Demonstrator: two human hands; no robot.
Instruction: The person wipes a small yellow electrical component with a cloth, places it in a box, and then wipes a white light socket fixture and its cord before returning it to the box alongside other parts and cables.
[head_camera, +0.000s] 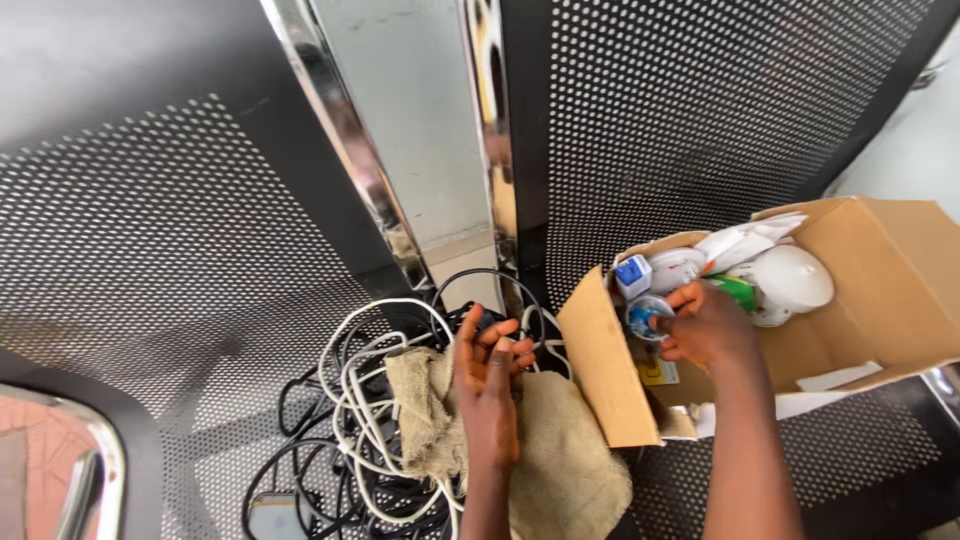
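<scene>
Cardboard box (870, 290) holds white bulbs (792, 277).

Black perforated metal seats (170, 230) span the scene, divided by chrome rails (345, 150) running from far to near. A tangle of white and black cables (350, 420) lies near centre, partly under a burlap sack (570, 470). A chrome armrest (85, 470) curves at near left.

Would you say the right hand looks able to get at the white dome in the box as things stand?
Probably yes. The right hand is already inside the open box, and the white dome lies uncovered just beyond its fingers, with only a small green item between them.
</scene>
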